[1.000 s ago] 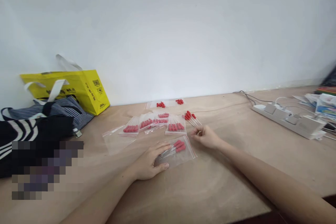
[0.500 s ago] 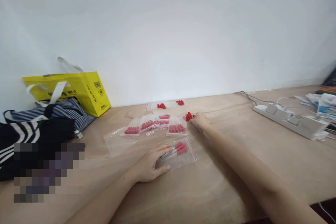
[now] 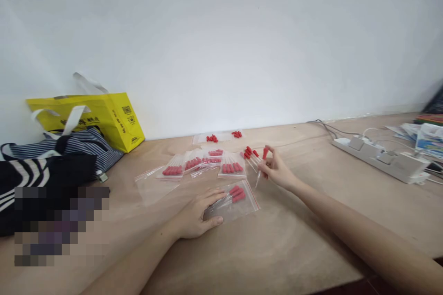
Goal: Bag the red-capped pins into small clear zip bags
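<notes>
Red-capped dropper [image 3: 262,162] sits pinched upright in the right hand [image 3: 277,171], lifted just off the table [image 3: 311,221] beside loose droppers [image 3: 251,154], while the left hand [image 3: 197,214] lies flat, fingers spread, pressing the open zip bag [image 3: 233,203] near filled bags [image 3: 207,163].

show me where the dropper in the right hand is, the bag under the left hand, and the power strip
dropper [image 3: 265,152], head view, on its red bulb above the fingers
bag [image 3: 242,206], head view, on the clear plastic right of the left hand
power strip [image 3: 380,159], head view, on its white top face
</notes>
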`<control>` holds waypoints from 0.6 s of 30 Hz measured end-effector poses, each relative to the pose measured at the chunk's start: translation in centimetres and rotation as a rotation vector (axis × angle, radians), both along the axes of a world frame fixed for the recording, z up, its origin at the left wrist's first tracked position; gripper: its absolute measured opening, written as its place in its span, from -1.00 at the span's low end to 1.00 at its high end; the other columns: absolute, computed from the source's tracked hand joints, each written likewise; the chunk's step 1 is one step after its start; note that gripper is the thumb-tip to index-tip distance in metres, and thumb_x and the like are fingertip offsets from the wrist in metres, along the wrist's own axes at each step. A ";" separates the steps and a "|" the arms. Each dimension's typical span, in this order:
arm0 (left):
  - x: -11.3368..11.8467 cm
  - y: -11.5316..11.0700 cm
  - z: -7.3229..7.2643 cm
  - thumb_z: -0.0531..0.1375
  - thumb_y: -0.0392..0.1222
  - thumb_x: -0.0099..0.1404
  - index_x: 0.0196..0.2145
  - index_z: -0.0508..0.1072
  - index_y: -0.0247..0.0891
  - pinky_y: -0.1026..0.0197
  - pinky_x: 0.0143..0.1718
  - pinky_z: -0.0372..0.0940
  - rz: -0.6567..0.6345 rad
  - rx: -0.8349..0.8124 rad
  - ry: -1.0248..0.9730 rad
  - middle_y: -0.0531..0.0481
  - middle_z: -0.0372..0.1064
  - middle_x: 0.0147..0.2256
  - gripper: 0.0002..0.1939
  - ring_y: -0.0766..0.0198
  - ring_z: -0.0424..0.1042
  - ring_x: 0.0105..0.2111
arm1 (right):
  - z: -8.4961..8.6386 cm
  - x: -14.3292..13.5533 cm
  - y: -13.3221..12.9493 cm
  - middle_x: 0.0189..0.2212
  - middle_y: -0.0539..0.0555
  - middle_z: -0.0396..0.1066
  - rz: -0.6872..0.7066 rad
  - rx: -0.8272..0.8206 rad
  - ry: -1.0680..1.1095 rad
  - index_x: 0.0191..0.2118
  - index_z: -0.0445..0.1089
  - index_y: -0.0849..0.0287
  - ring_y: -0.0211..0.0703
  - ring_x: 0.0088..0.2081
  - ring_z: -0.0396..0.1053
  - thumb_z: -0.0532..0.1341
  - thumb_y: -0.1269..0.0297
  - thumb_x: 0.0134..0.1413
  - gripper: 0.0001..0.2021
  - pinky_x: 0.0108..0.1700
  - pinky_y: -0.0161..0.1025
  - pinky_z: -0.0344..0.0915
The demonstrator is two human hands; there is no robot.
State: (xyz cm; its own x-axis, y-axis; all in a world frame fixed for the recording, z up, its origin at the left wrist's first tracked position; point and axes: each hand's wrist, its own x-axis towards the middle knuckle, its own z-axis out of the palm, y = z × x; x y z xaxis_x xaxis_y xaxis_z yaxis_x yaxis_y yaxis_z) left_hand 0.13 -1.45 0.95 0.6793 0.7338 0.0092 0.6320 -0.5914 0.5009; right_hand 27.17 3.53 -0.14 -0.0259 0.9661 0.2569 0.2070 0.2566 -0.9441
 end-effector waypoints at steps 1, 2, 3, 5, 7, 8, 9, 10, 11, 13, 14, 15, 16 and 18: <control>0.0 0.0 0.0 0.12 -0.11 0.19 0.13 0.11 -0.11 -0.03 0.14 -0.04 0.003 0.006 0.002 0.01 0.01 0.16 -0.45 0.09 -0.01 0.15 | -0.6 0.0 -0.8 -0.63 -0.17 0.22 0.037 -0.005 0.061 0.15 -0.31 0.17 -0.34 -0.64 0.20 0.15 0.19 -0.05 -0.27 -0.55 -0.36 0.19; 0.0 0.1 -0.1 0.12 -0.11 0.19 0.12 0.11 -0.11 -0.03 0.14 -0.03 0.003 0.013 0.003 0.00 0.02 0.15 -0.46 0.09 0.00 0.14 | -1.2 -0.2 -1.5 -0.62 -0.16 0.23 0.063 -0.020 0.112 0.15 -0.35 0.14 -0.34 -0.64 0.20 0.16 0.18 -0.05 -0.25 -0.55 -0.35 0.20; -0.1 0.1 -0.1 0.12 -0.11 0.19 0.12 0.11 -0.10 -0.02 0.13 -0.02 0.001 0.020 0.001 0.01 0.03 0.15 -0.46 0.09 0.01 0.14 | -1.8 -0.4 -2.0 -0.60 -0.15 0.24 0.080 -0.040 0.159 0.14 -0.32 0.11 -0.34 -0.64 0.22 0.16 0.15 -0.05 -0.26 -0.55 -0.34 0.21; -0.1 0.1 -0.1 0.12 -0.11 0.19 0.12 0.12 -0.08 -0.02 0.13 -0.01 -0.006 0.035 -0.012 0.02 0.04 0.15 -0.46 0.10 0.03 0.13 | -2.6 -1.1 -2.7 -0.57 -0.13 0.25 0.108 -0.086 0.251 0.07 -0.17 0.09 -0.34 -0.62 0.24 0.17 0.06 -0.07 -0.36 -0.53 -0.32 0.24; -0.1 0.1 -0.1 0.12 -0.11 0.19 0.12 0.12 -0.07 -0.02 0.12 0.00 -0.008 0.041 -0.022 0.03 0.05 0.14 -0.47 0.10 0.04 0.13 | -2.9 -1.8 -2.9 -0.53 -0.10 0.27 0.132 -0.132 0.338 -0.05 -0.02 0.09 -0.33 -0.57 0.29 0.19 -0.02 -0.14 -0.44 -0.47 -0.28 0.28; -0.1 0.0 -0.1 0.12 -0.10 0.19 0.12 0.12 -0.07 -0.02 0.13 -0.01 -0.004 0.039 -0.020 0.03 0.05 0.14 -0.47 0.10 0.03 0.13 | -2.9 -2.0 -3.0 -0.52 -0.09 0.28 0.151 -0.162 0.370 -0.11 0.04 0.10 -0.32 -0.54 0.31 0.20 -0.06 -0.17 -0.46 -0.44 -0.27 0.30; -0.1 0.0 0.0 0.12 -0.10 0.18 0.12 0.12 -0.08 -0.03 0.13 -0.01 0.001 0.035 -0.018 0.02 0.05 0.14 -0.46 0.09 0.03 0.13 | -2.8 -2.1 -3.0 -0.52 -0.08 0.29 0.176 -0.197 0.386 -0.17 0.09 0.12 -0.31 -0.52 0.33 0.21 -0.08 -0.20 -0.48 -0.41 -0.26 0.31; -0.1 0.0 0.0 0.12 -0.10 0.18 0.12 0.12 -0.08 -0.03 0.13 -0.01 0.006 0.030 -0.015 0.02 0.04 0.15 -0.46 0.09 0.02 0.13 | -2.7 -2.2 -3.1 -0.52 -0.07 0.29 0.206 -0.231 0.380 -0.22 0.15 0.14 -0.31 -0.51 0.33 0.22 -0.09 -0.23 -0.49 -0.38 -0.26 0.31; -0.1 0.0 0.0 0.13 -0.10 0.18 0.12 0.13 -0.09 -0.03 0.13 -0.02 0.008 0.025 -0.014 0.02 0.04 0.15 -0.46 0.08 0.02 0.14 | -2.6 -2.1 -3.2 -0.54 -0.06 0.30 0.238 -0.261 0.352 -0.26 0.19 0.17 -0.32 -0.51 0.33 0.23 -0.09 -0.25 -0.51 -0.38 -0.27 0.31; -0.1 0.0 -0.1 0.12 -0.09 0.18 0.11 0.13 -0.09 -0.03 0.13 -0.02 0.009 0.019 -0.019 0.02 0.04 0.15 -0.46 0.08 0.01 0.14 | -2.3 -1.9 -3.4 -0.62 -0.08 0.28 0.301 -0.311 0.236 -0.32 0.27 0.22 -0.37 -0.58 0.28 0.26 -0.04 -0.26 -0.55 -0.44 -0.32 0.28; -0.1 0.0 -0.1 0.12 -0.09 0.18 0.11 0.13 -0.10 -0.03 0.13 -0.02 0.006 0.017 -0.022 0.01 0.04 0.15 -0.46 0.08 0.02 0.13 | -2.2 -1.8 -3.6 -0.65 -0.10 0.27 0.322 -0.326 0.168 -0.32 0.28 0.23 -0.40 -0.62 0.24 0.28 0.00 -0.27 -0.57 -0.51 -0.36 0.24; -0.1 0.0 -0.1 0.12 -0.09 0.18 0.11 0.13 -0.10 -0.03 0.13 -0.02 0.003 0.018 -0.025 0.01 0.04 0.15 -0.47 0.08 0.02 0.13 | -2.1 -1.7 -3.7 -0.65 -0.10 0.28 0.334 -0.335 0.113 -0.31 0.29 0.23 -0.43 -0.66 0.19 0.30 0.04 -0.27 -0.58 -0.59 -0.39 0.18; -0.1 0.0 -0.2 0.12 -0.09 0.18 0.11 0.13 -0.10 -0.03 0.13 -0.02 0.001 0.019 -0.026 0.01 0.05 0.14 -0.47 0.08 0.02 0.13 | -2.0 -1.7 -3.9 -0.62 -0.09 0.31 0.345 -0.337 0.077 -0.31 0.28 0.23 -0.45 -0.68 0.16 0.32 0.09 -0.29 -0.60 -0.64 -0.43 0.12; -0.2 0.0 -0.2 0.12 -0.08 0.18 0.11 0.13 -0.10 -0.03 0.13 -0.02 0.004 0.026 -0.028 0.01 0.05 0.14 -0.47 0.07 0.02 0.13 | -1.9 -1.8 -4.1 -0.54 -0.06 0.37 0.368 -0.325 0.069 -0.35 0.25 0.21 -0.46 -0.67 0.17 0.35 0.19 -0.35 -0.62 -0.67 -0.47 0.04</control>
